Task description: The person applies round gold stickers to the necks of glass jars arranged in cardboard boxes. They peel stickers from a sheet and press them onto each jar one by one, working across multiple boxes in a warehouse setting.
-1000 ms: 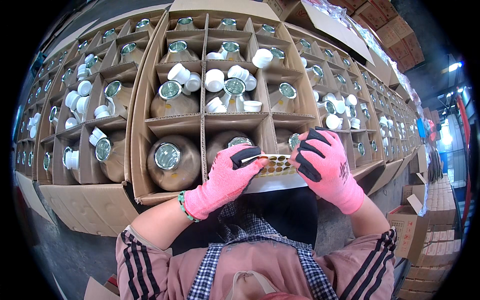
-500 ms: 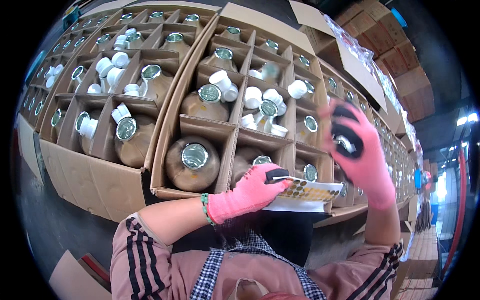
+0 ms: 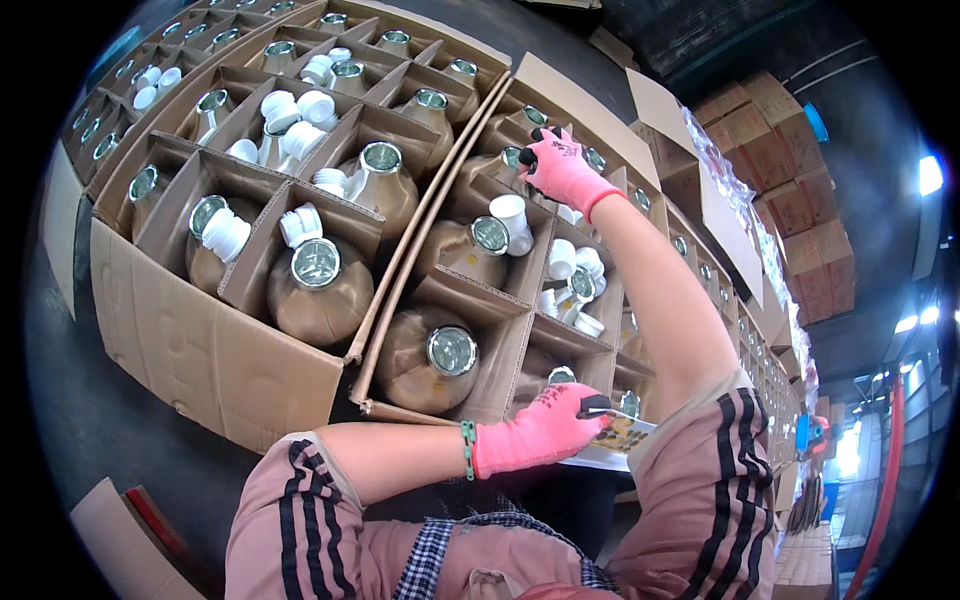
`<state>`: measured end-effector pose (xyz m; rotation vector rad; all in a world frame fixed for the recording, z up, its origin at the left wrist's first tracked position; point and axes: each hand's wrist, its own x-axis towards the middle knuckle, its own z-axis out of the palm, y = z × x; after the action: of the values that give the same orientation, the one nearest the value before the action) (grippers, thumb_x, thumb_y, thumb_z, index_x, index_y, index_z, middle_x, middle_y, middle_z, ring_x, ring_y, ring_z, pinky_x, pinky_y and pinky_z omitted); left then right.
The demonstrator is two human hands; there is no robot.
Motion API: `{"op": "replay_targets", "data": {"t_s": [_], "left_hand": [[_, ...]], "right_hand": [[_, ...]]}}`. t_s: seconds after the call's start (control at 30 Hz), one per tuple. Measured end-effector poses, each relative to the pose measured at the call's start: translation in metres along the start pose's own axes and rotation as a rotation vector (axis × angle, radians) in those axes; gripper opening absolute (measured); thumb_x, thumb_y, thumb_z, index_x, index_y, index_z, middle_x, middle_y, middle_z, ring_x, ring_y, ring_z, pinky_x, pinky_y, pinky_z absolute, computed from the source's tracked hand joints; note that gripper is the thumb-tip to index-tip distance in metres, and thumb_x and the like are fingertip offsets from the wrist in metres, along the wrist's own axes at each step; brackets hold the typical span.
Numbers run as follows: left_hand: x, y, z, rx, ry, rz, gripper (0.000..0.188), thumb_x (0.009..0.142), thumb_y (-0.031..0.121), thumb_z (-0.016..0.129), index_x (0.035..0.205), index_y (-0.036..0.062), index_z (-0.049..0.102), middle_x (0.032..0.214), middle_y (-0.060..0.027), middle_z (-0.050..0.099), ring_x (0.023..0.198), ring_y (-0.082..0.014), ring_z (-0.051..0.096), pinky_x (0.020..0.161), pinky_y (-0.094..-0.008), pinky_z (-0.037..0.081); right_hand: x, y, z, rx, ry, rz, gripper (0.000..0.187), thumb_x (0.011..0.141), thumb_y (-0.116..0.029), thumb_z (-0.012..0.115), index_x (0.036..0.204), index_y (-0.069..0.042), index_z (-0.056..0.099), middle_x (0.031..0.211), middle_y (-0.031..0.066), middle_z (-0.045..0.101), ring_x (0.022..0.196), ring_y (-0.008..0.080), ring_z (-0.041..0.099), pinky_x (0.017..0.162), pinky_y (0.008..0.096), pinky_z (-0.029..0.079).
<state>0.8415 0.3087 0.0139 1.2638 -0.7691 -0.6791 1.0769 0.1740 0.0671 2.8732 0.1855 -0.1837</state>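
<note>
My left hand point(image 3: 545, 430), in a pink glove with dark fingertips, is closed on the edge of a white sheet of round gold stickers point(image 3: 625, 436) at the near side of the carton. My right hand point(image 3: 565, 170), gloved alike, reaches over the far compartments of that carton. Its fingers are bent beside the silvery neck of a brownish glass flask liner point(image 3: 512, 157); anything small between the fingertips is hidden. Another flask liner point(image 3: 430, 360) fills the near left compartment. White plastic stoppers point(image 3: 562, 260) lie among the necks in the middle.
A second divided carton point(image 3: 215, 330) of flask liners and white stoppers adjoins on the left. More open cartons run off to the right, by clear plastic wrap point(image 3: 715, 165). Closed brown boxes point(image 3: 800, 200) are stacked at the back right. Loose cardboard point(image 3: 130, 540) lies at lower left.
My right hand has moved from above the right side, near the sticker sheet, to the far left compartments. My left hand keeps its hold on the sheet. The whole view has shifted and tilted.
</note>
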Motion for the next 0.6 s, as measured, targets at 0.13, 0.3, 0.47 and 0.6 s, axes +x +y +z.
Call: {"op": "replay_targets", "data": {"t_s": [0.13, 0.3, 0.47, 0.6], "left_hand": [[-0.001, 0.001, -0.003, -0.06, -0.046, -0.001, 0.02, 0.076, 0.02, 0.059, 0.082, 0.0017, 0.058, 0.076, -0.0162, 0.057, 0.073, -0.0311, 0.055, 0.064, -0.0345, 0.043], [-0.002, -0.016, 0.006, -0.067, -0.009, 0.112, 0.016, 0.075, 0.013, 0.053, 0.086, 0.0013, 0.056, 0.076, -0.0164, 0.056, 0.073, -0.0321, 0.053, 0.065, -0.0352, 0.042], [-0.003, -0.021, 0.005, 0.025, -0.029, 0.171, 0.023, 0.077, 0.021, 0.054, 0.09, 0.0018, 0.058, 0.083, -0.0177, 0.058, 0.079, -0.0331, 0.056, 0.069, -0.0363, 0.044], [-0.002, -0.021, 0.005, -0.021, -0.016, 0.111, 0.021, 0.077, 0.02, 0.053, 0.087, 0.0018, 0.057, 0.081, -0.0176, 0.058, 0.078, -0.0329, 0.056, 0.068, -0.0363, 0.044]], "right_hand": [[0.019, -0.009, 0.007, -0.153, -0.051, -0.093, 0.023, 0.07, -0.027, 0.062, 0.089, -0.015, 0.063, 0.119, 0.0111, 0.042, 0.115, 0.0374, 0.032, 0.093, 0.0487, 0.03], [0.044, -0.024, 0.019, -0.317, -0.209, -0.162, 0.03, 0.072, -0.024, 0.06, 0.1, -0.016, 0.06, 0.131, 0.0099, 0.032, 0.124, 0.0383, 0.023, 0.098, 0.0479, 0.025], [0.053, -0.024, 0.026, -0.412, -0.101, -0.25, 0.028, 0.068, -0.023, 0.06, 0.094, -0.014, 0.061, 0.122, 0.0127, 0.04, 0.118, 0.0365, 0.029, 0.096, 0.0455, 0.028], [0.049, -0.03, 0.021, -0.39, -0.051, -0.197, 0.026, 0.069, -0.023, 0.059, 0.093, -0.013, 0.061, 0.12, 0.013, 0.042, 0.119, 0.0346, 0.029, 0.096, 0.0451, 0.027]]}}
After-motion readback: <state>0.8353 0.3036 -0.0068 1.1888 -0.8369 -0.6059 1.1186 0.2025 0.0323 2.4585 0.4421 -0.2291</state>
